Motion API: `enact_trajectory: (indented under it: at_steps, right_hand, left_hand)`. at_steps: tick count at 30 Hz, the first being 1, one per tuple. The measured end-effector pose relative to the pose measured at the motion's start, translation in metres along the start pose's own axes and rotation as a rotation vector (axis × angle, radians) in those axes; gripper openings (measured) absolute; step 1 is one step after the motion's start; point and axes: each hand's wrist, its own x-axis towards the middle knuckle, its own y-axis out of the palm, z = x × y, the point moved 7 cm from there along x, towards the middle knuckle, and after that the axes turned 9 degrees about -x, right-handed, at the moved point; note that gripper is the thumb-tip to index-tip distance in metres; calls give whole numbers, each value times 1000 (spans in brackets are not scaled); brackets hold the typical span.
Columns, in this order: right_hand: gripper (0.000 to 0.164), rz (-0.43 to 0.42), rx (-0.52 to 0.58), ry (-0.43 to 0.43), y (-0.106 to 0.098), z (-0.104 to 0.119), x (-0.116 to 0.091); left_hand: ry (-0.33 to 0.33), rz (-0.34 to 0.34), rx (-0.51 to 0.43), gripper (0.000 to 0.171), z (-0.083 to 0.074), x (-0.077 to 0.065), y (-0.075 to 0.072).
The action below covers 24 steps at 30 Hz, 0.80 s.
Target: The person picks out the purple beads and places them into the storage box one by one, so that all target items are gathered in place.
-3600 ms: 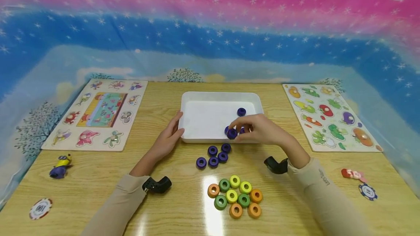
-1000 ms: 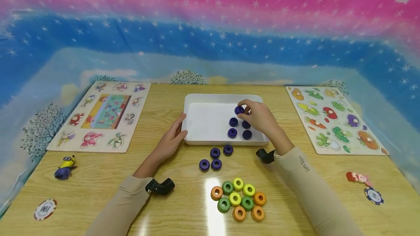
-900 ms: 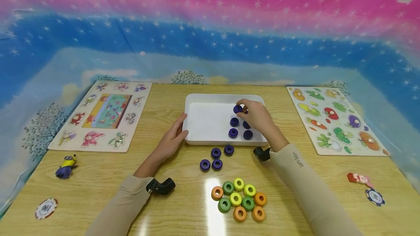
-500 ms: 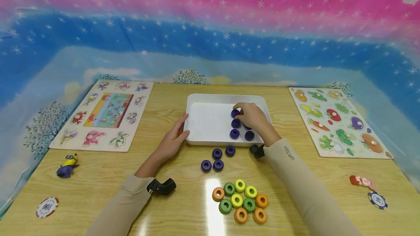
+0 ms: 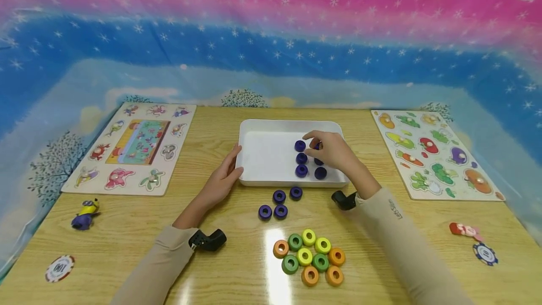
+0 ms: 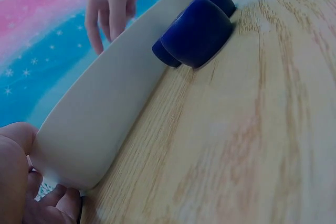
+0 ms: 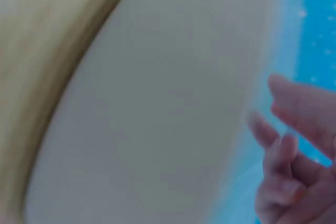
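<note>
While the left hand [image 5: 218,183] loosely touches the tray [image 5: 267,156], the right hand [image 5: 333,150] hovers above, thumb and fingers parted.

The beige-sleeved left forearm [image 5: 154,265] slants up from the head view's bottom edge to the left hand [image 5: 219,180] just left of centre, thumb and fingers parted. The right forearm [image 5: 412,251] angles in from the lower right; the right hand [image 5: 334,151], right of centre, points leftward, thumb and index finger apart.
</note>
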Motion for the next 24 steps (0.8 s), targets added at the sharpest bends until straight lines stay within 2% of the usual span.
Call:
enact_trajectory:
  at_steps: [3,5,9,12,15,20,24]
  right_hand:
    - [28,34,120,-112,-2,8,-17]
    - [25,87,198,-166,0,13,-31]
    - [19,209,253,-223,12,23,-56]
    - [23,272,210,-218,23,27,-68]
    - [33,302,153,-198,33,32,-73]
    - [42,289,64,-222,43,43,-72]
    - [38,265,14,-268,47,53,-70]
  left_hand:
    - [1,-2,-1,50,0,0,0]
    - [5,-2,-1,50,2,1,-1]
    - [6,-7,11,51,16,5,-5]
    - [12,-6,23,52,26,8,-8]
    - [16,-17,34,51,28,8,-9]
    - [17,-23,28,51,26,8,-9]
    - [25,-10,24,51,25,8,-7]
